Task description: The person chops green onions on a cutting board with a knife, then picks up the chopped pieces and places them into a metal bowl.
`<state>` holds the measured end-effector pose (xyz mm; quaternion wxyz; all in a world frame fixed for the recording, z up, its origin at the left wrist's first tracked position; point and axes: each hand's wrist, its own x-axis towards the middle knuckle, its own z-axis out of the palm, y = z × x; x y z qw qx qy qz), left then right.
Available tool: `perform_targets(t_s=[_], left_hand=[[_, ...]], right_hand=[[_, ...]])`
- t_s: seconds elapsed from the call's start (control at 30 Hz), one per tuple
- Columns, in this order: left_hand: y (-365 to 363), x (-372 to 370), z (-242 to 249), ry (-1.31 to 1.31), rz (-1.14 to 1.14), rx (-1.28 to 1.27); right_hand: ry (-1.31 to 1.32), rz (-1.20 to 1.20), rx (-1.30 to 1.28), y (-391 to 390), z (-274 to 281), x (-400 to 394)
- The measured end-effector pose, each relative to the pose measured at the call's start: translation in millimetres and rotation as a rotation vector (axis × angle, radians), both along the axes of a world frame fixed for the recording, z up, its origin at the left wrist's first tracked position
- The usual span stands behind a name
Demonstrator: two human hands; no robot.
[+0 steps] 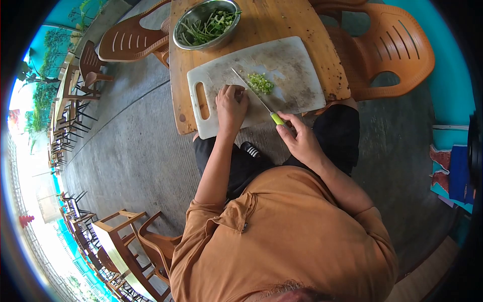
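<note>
My right hand (300,138) grips a knife (276,118) by its yellow-green handle. The thin blade points up and to the left across the white cutting board (297,58). Just right of the blade lies a small pile of chopped green onion (261,83). My left hand (231,106) rests on the board left of the blade, fingers curled and drawn together; whether anything is pinched in them is hidden. Beyond the board's upper left edge, a metal bowl (177,38) holds cut greens and stalks (214,26).
The wooden table (266,17) carries board and bowl, and the board overhangs its near edge. Orange-brown plastic chairs stand at the right (397,50) and left (133,38). More tables and chairs line the far left over a grey floor (126,131).
</note>
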<state>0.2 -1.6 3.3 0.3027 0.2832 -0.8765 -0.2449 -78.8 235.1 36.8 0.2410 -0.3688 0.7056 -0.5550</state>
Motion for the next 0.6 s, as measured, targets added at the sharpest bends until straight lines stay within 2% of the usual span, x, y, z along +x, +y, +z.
perform_targets(t_s=[0.17,0.2,0.27,0.3,0.37,0.47,0.6], left_hand=[[1.6,-0.2,7.7,0.050,0.032,0.315],[3.7,-0.4,11.5,0.049,0.029,0.314],[7.8,-0.5,18.9,0.110,0.057,0.207],[11.4,-1.5,25.0,0.108,0.056,0.208],[19.8,-5.4,36.1,0.013,0.006,0.049],[25.6,-13.2,36.8,-0.054,0.013,-0.054],[19.2,-18.9,29.5,-0.075,-0.014,-0.065]], right_hand=[[0.216,-0.031,-0.007,2.2,3.9,-5.0],[0.215,-0.034,-0.007,3.0,3.8,-5.4],[0.383,-0.063,-0.014,5.2,3.6,-5.0],[0.381,-0.064,-0.013,6.4,4.1,-4.1],[0.445,-0.063,0.026,8.3,5.9,-1.3],[0.515,-0.063,0.072,10.3,7.6,1.6],[0.520,-0.055,0.127,15.0,13.5,2.4]])
